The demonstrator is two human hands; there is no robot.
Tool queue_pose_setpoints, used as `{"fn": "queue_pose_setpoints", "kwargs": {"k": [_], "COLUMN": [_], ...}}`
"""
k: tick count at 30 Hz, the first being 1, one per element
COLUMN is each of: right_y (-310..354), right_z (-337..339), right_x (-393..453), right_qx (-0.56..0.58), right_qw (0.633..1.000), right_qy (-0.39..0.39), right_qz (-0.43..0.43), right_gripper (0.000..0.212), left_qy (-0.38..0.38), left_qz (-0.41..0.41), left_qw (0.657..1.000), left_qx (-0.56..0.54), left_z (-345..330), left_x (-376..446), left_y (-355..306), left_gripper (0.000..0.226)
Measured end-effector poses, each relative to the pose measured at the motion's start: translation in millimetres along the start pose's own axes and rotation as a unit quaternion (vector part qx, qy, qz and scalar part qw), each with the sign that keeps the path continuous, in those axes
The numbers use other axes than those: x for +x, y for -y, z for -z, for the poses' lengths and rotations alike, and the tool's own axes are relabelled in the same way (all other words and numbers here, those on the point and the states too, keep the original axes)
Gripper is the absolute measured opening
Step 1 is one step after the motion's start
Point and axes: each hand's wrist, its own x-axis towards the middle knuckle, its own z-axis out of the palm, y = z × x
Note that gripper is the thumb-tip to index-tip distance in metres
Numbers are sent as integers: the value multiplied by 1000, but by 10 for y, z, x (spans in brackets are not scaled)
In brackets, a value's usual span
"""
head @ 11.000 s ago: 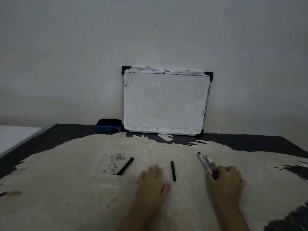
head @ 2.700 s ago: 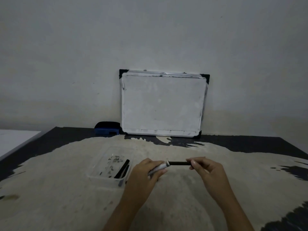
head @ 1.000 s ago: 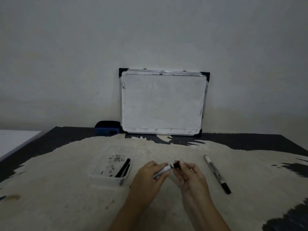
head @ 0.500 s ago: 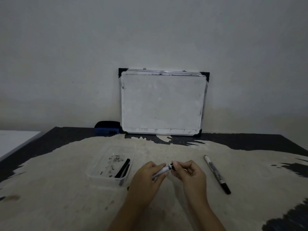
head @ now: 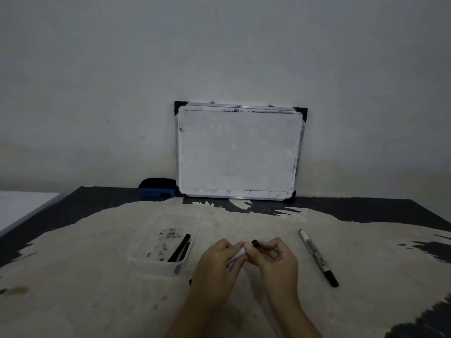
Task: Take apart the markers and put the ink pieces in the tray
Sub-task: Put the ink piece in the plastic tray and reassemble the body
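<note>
Mid-disassembly: left hand (head: 217,261) clamped on marker barrel (head: 237,255), right hand (head: 273,257) pinching its black end (head: 255,243); next, pull free, tray (head: 181,264) just leftward.

Left hand (head: 217,264) grips a white marker barrel (head: 237,256); right hand (head: 275,258) pinches its black end piece (head: 255,243). Two black ink sticks (head: 180,247) lie in the clear plastic tray (head: 156,261). A second white-and-black marker (head: 317,256) lies right, on the worn tabletop (head: 97,276).
</note>
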Motion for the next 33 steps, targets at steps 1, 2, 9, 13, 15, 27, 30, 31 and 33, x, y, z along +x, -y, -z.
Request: {"fn": "queue_pose_setpoints", "kwargs": {"k": [1,2,9,13,15,27,30,31,33], "right_y": [-4,-8,-30,36,52,0,-27,-41,-71], "right_z": [2,2,20,27,4,-70,-65,-59,-43], "right_x": [4,9,34,46,13,-112,-110,-101,-77], "right_qx": [1,3,-5,-6,-31,-151,-157,-158,-162], "right_qw": [1000,1000,1000,996,985,942,942,943,945], "right_qy": [-3,-4,17,89,149,290,288,284,277], "right_qz": [-5,-9,-4,-32,-77,-70,-69,-69,-67], "right_gripper": [18,18,13,9,14,8,9,9,9], "left_qy": [-1,-3,2,-50,-93,-131,-132,-132,-131], "left_qz": [-1,-2,8,48,83,137,140,141,140], "left_qw": [1000,1000,1000,994,981,925,928,928,931], "left_qx": [3,4,-2,-85,-149,-330,-320,-318,-310], "left_z": [-1,-3,8,63,101,134,130,130,122], "left_x": [-3,-5,-6,42,79,103,106,110,118], "left_y": [1,2,5,-74,-117,-109,-93,-93,-101], "left_gripper": [23,23,25,16,14,36,33,33,35]}}
